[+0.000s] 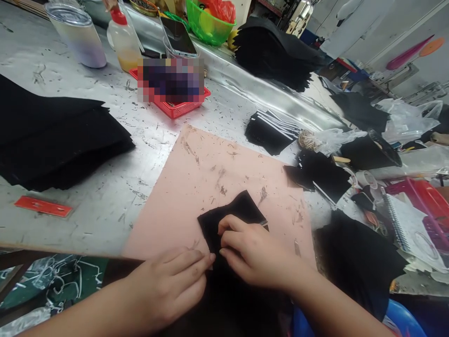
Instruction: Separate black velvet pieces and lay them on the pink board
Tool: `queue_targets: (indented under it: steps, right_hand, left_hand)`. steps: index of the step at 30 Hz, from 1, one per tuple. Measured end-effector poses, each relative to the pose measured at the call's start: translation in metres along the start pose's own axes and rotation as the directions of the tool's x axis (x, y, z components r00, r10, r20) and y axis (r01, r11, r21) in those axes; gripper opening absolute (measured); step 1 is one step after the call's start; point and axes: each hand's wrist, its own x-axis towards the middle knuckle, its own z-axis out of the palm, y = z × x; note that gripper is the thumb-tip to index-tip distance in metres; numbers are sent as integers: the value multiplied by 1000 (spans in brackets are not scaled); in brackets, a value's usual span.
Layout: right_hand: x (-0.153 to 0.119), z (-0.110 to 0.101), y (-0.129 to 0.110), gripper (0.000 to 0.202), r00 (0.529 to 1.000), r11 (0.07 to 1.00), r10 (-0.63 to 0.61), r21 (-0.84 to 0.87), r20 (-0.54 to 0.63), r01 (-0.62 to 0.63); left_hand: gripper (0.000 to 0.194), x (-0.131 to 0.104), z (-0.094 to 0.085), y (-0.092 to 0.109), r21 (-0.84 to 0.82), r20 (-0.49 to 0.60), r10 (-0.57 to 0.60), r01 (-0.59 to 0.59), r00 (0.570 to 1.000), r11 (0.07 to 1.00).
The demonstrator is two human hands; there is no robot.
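Note:
A small black fabric piece (pixel 236 208) lies over the pink sheet (pixel 161 210) near the table's front edge. At its lower left edge my left hand (pixel 164 281) has thumb and fingertips pinched together. My right hand (pixel 254 250) rests on the piece, its fingers curled in and closed on the fabric. A thin pale strip shows at the fabric's right corner, just beyond the right hand. The part under my fingers is hidden, and the dark area below blends with the cloth.
Large black fabric stacks lie at left (pixel 52 135) and at the back (pixel 277 51). White-edged black pieces (pixel 271 133) sit beyond the sheet. A red basket (pixel 175 110), a tumbler (pixel 79 40), a squeeze bottle (pixel 122 44), a phone (pixel 178 35) and a spiral notebook (pixel 414 229) stand around.

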Motion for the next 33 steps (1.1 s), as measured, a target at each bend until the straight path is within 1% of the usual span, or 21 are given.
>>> queue_targets:
  steps: [5,8,11,13,15,17,19,20,23,28,31,33]
  right_hand:
    - [-2,-1,0,12,1000,1000,-19,-16,16,20]
    - [-1,-1,-1,14,999,999,-30,-21,22,31]
    - [0,0,-2,14,999,999,-35,-35,24,35]
    - [-2,-1,-1,14,999,997,-30,-67,21,31]
    - [-5,-4,1,13,1000,993,13,-114,0,-13]
    - [-11,-8,7,16,995,986,90,-139,-39,-95]
    - [-17,-12,13,13,986,980,147,-121,-80,-156]
    - [-19,-13,17,11,984,981,154,-104,-93,-164]
    - [-22,-14,24,10,986,987,133,-75,-102,-141]
    - [-18,-12,28,11,991,988,101,-109,-83,-110]
    - [-16,-11,29,11,992,986,98,-127,-76,-107]
    - [-15,-9,28,11,993,985,95,-139,-77,-105]
  left_hand:
    - [29,-1,2,-1,7,-4,-3,3,1000,1000]
    - [29,-2,4,1,39,-14,4,-4,1000,999]
    - [29,-2,9,7,104,0,46,-46,999,994]
    - [27,0,13,12,183,21,58,-61,998,981]
    - [22,2,16,16,274,34,57,-64,998,960]
    - [18,5,18,19,327,47,65,-77,997,942]
    - [18,7,18,19,335,54,68,-82,996,939]
    - [18,8,18,19,333,54,64,-78,996,940]
    - [19,10,16,18,329,36,46,-55,998,943]
    - [24,15,16,18,315,26,22,-30,999,949]
    - [20,21,15,17,320,23,27,-33,999,947]
    - [18,28,13,16,316,53,21,-37,998,948]
